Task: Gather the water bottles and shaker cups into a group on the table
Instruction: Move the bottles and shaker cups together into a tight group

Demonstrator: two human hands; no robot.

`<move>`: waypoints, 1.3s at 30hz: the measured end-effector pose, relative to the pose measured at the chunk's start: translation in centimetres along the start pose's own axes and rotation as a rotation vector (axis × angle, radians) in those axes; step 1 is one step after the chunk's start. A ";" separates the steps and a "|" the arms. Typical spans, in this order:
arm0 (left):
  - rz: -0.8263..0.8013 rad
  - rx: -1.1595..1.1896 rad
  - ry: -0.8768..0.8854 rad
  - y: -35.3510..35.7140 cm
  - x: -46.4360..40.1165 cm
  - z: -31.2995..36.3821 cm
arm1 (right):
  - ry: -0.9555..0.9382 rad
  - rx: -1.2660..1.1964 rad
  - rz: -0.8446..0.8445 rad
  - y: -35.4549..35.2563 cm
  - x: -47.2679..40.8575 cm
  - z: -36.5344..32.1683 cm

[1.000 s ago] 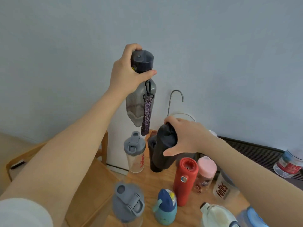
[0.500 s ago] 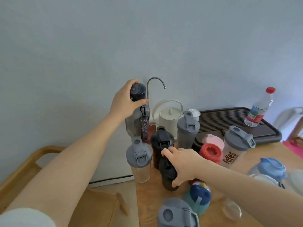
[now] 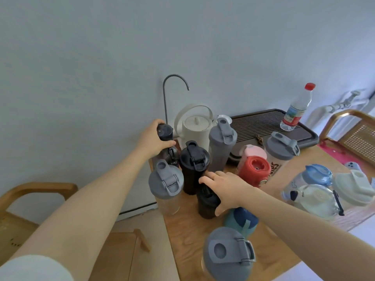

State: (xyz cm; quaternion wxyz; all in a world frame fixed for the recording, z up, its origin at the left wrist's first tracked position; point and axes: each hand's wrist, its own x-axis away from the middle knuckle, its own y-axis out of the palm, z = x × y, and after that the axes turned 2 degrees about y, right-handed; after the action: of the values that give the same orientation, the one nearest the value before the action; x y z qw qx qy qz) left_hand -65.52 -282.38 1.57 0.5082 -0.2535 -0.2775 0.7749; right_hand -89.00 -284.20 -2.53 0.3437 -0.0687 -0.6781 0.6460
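My left hand [image 3: 154,139] grips the dark cap of a smoky grey bottle [image 3: 165,133] with a hanging strap, standing at the table's far left corner. My right hand [image 3: 225,186] rests over the top of a short dark shaker cup [image 3: 207,207] on the wooden table [image 3: 188,238]. Around them stand a black shaker [image 3: 193,165], a clear shaker with a grey lid [image 3: 166,185], a tall grey shaker [image 3: 222,142], a red bottle [image 3: 254,171], a pink-lidded bottle [image 3: 252,152], a teal and navy bottle [image 3: 241,222] and a grey-lidded cup [image 3: 227,254] nearest me.
A cream kettle [image 3: 195,126] and curved tap [image 3: 174,82] stand at the back. A dark slatted tray [image 3: 263,122] carries a red-capped plastic bottle [image 3: 296,109]. Clear jugs with blue and pale lids [image 3: 316,187] sit to the right, wooden chairs at both sides.
My left hand has lowered the strapped bottle from mid-air down to the table's far corner. My right hand has set the dark shaker cup down in front of the black shaker.
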 end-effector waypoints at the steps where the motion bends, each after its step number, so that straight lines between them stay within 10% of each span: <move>1: -0.015 -0.020 0.003 0.0 -0.2 0.0 | -0.007 0.014 0.008 -0.2 0.0 0.0; 10: 0.032 -0.554 0.118 0.6 -0.3 1.7 | 0.180 -0.116 0.576 -3.2 3.8 3.6; 15: -0.047 -0.485 0.410 2.7 0.9 4.3 | 0.446 -0.341 0.215 -2.6 5.5 6.7; 21: -0.417 -0.617 0.184 5.9 1.0 5.3 | 0.421 -0.372 0.233 -1.8 5.4 7.5; 27: -0.413 -0.681 -0.046 8.3 0.3 6.2 | 0.359 -0.366 0.430 -7.3 7.6 9.6; 39: -0.281 -0.509 0.031 7.2 1.5 7.3 | 0.083 -0.565 0.898 -18.4 3.6 10.1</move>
State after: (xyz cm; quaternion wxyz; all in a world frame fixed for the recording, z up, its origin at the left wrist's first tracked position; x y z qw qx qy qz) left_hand -75.66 -284.66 1.67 0.5349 -0.3438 -0.4877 0.5982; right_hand -90.86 -293.54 16.55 0.0278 -0.4679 -0.7153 0.5183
